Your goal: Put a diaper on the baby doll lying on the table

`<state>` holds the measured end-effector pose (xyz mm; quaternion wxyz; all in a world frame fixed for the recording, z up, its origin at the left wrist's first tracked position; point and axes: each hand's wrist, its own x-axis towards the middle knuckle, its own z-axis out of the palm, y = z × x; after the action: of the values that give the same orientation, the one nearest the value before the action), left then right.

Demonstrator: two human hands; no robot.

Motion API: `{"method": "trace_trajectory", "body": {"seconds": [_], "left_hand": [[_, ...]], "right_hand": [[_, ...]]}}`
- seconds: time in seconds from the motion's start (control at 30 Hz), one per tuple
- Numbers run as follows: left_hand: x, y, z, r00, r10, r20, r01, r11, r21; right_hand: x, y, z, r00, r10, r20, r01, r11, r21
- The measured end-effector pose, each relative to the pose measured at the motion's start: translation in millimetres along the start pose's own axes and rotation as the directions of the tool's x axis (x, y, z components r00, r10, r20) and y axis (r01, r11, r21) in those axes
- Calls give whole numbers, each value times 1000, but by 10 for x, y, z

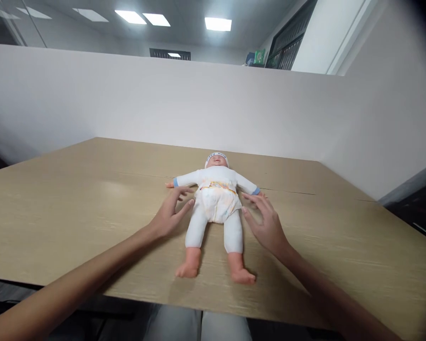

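A baby doll (217, 177) lies on its back on the wooden table, head away from me and bare feet toward me. It wears white clothes with blue cuffs and a white printed cap (216, 155). Around its hips, over the clothes, sits a diaper (217, 204) with an orange-edged waistband. My left hand (172, 211) is beside the doll's hip on the left, fingers apart and holding nothing. On the other side, my right hand (264, 219) is open near the diaper's edge, its fingertips close to the doll's cuffed arm. Whether either hand touches the doll, I cannot tell.
The wide wooden table (74, 203) has a thin seam running across it behind the doll. A white partition wall (156, 104) rises along its far edge. My legs (199, 324) are under the near edge. A dark object (419, 203) stands beyond the right edge.
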<state>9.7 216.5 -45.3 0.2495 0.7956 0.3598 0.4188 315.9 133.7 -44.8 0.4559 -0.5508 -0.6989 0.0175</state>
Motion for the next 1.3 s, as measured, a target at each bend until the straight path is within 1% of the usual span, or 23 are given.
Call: {"method": "trace_trajectory", "body": {"seconds": [0.03,0.07,0.13,0.17,0.23,0.37,0.4,0.47,0.53,0.6,0.67,0.73,0.77,0.83,0.9,0.93,1.0,1.07,1.13,1.2,1.23,1.27,1.3], "left_hand": [[88,-66,19,995,99,-3,-99,994,39],[188,-135,51,980,198,10,-199,978,64],[387,-267,134,928,365,70,-370,925,83],[469,-321,176,903,417,100,-425,901,85],[569,-395,238,872,465,151,-481,871,97],[567,-434,229,852,458,253,-506,843,182],[557,-442,208,856,448,257,-503,838,213],[559,-487,162,897,396,197,-439,848,296],[593,-591,123,951,294,91,-306,870,387],[651,-734,102,986,166,21,-157,872,464],[719,-847,103,999,37,7,-35,855,517],[778,-842,123,998,-69,11,51,824,564],[796,-777,131,993,-122,10,93,807,583],[789,-523,123,968,-249,21,193,797,572],[699,-145,51,921,-387,47,321,822,470],[613,68,-12,897,-437,65,378,836,397],[349,499,-169,877,-474,83,436,855,280],[-42,902,-306,883,-463,81,435,871,230],[-544,1248,-356,908,-417,39,404,896,185],[-1119,1522,-301,925,-380,19,377,922,84],[-1420,1632,-247,935,-354,32,354,935,20],[-1721,1723,-186,938,-340,67,342,939,-23],[-2019,1797,-128,931,-341,132,350,935,-48]], "right_hand": [[103,73,34,998,-58,0,58,998,2],[210,147,79,993,-115,14,115,993,10],[398,284,184,972,-218,83,215,976,44],[464,342,234,956,-266,126,259,964,65],[527,429,315,922,-335,195,324,942,90],[487,517,366,884,-380,271,380,923,55],[476,542,363,882,-381,276,387,921,34],[475,624,353,904,-349,246,369,928,-40],[494,754,348,954,-252,162,278,946,-168],[521,904,352,988,-126,84,146,944,-297],[555,1009,365,998,-17,60,37,932,-360],[600,1013,386,993,82,84,-49,938,-342],[625,970,397,985,141,104,-103,945,-310],[660,818,403,955,257,146,-217,945,-243],[640,628,353,922,338,186,-301,932,-203],[600,535,296,912,356,204,-325,931,-168],[458,364,107,905,346,248,-351,936,-26],[247,197,-161,900,295,321,-359,919,163],[-5,11,-463,888,225,402,-348,899,265],[-275,-193,-748,876,167,453,-320,903,287],[-415,-298,-875,873,144,466,-302,910,283],[-557,-401,-989,867,127,481,-286,918,273],[-704,-502,-1088,856,117,504,-279,925,258]]}}
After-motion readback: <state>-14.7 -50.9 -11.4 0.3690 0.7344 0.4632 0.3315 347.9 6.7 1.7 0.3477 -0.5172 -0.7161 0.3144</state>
